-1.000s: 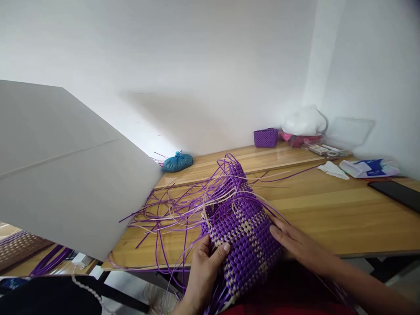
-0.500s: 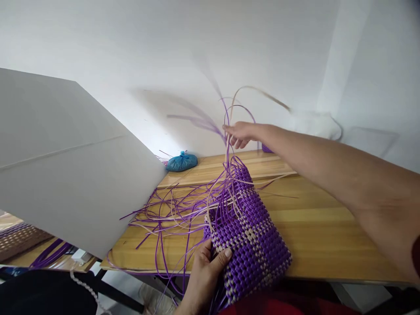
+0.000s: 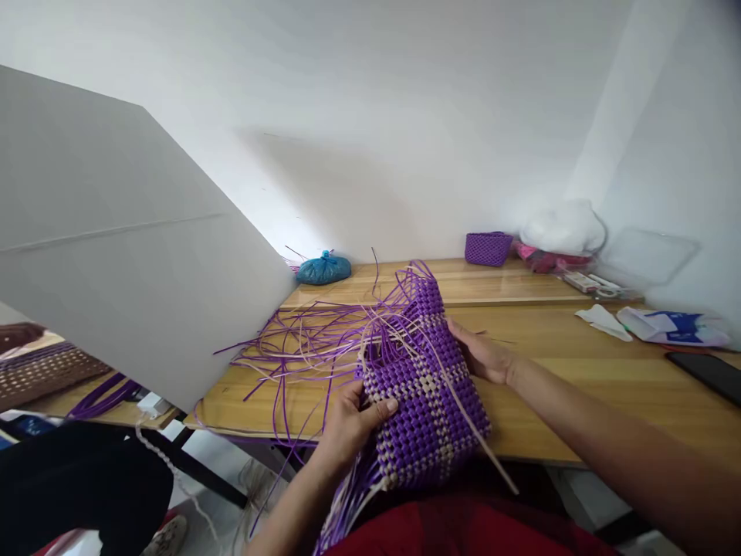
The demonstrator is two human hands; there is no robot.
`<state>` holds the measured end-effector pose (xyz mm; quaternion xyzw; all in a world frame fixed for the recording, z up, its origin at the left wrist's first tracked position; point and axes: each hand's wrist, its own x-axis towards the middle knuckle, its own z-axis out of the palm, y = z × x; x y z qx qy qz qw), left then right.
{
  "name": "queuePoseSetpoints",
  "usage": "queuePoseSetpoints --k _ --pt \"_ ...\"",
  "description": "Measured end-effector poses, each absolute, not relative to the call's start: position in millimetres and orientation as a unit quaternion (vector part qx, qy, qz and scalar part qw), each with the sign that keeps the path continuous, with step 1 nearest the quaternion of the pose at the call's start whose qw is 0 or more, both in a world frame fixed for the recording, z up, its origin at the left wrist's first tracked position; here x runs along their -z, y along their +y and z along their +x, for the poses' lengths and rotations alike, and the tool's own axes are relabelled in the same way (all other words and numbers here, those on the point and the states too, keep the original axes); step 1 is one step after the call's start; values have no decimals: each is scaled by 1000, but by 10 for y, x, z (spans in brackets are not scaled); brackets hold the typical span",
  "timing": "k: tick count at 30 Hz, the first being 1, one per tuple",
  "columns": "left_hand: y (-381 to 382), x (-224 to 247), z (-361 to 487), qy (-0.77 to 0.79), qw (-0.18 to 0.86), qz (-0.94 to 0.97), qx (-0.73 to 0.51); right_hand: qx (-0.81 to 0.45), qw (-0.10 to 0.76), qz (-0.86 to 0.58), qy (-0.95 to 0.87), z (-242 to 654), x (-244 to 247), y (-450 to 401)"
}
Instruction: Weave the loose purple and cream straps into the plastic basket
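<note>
A half-woven purple and beige basket (image 3: pixel 405 432) tilts at the table's front edge, close to my body. My left hand (image 3: pixel 347 423) is closed on its left rim, the thumb on the outer weave and the fingers hidden inside. Against its right side lies my right hand (image 3: pixel 485 357), gripping the basket with some fingers out of sight behind it. Loose purple and beige strands (image 3: pixel 312 340) spread left from the rim over the table. One beige strand (image 3: pixel 463 409) crosses the front of the weave and sticks out at lower right.
On the wooden table (image 3: pixel 538 394) stand a blue tied bag (image 3: pixel 324 269) and a small purple basket (image 3: pixel 487 249) at the back. A phone (image 3: pixel 709 376) and plastic packets (image 3: pixel 675 326) lie at right. A grey panel (image 3: pixel 127 255) divides off another person's place at left.
My right hand has come down from the raised strands to the basket's right side. Those strands have dropped, one beige strand now across the front. My left hand keeps its hold.
</note>
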<state>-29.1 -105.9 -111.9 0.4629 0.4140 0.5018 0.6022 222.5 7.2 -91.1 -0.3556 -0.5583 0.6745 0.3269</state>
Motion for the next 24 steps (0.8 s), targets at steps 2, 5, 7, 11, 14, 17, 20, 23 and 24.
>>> queuePoseSetpoints --k 2,5,7,11,14,17,20,23,24 --pt "-997 1038 -352 418 585 503 -479 -715 349 -351 -494 2209 1082 -132" --pt "-934 904 -466 428 549 578 -427 -710 415 -352 -447 2163 1282 -392" --pt "-929 816 -546 448 506 624 -391 -706 441 -352 -427 2130 1378 -535" --pt "-1059 631 -664 587 292 701 -280 -698 439 -367 -432 2079 1447 -733" --pt "-1247 466 -670 665 78 710 -220 -678 413 -381 -474 2063 1412 -806" --pt "-1344 326 -642 655 -72 700 -275 -651 399 -412 -498 2091 1376 -827" --pt "-1239 295 -654 622 -63 730 -276 -624 335 -442 -550 2200 1377 -802" --pt "-1026 385 -693 607 76 763 -208 -568 199 -466 -648 2357 1364 -754" --pt "-964 426 -698 606 130 759 -199 -542 157 -463 -683 2401 1342 -740"
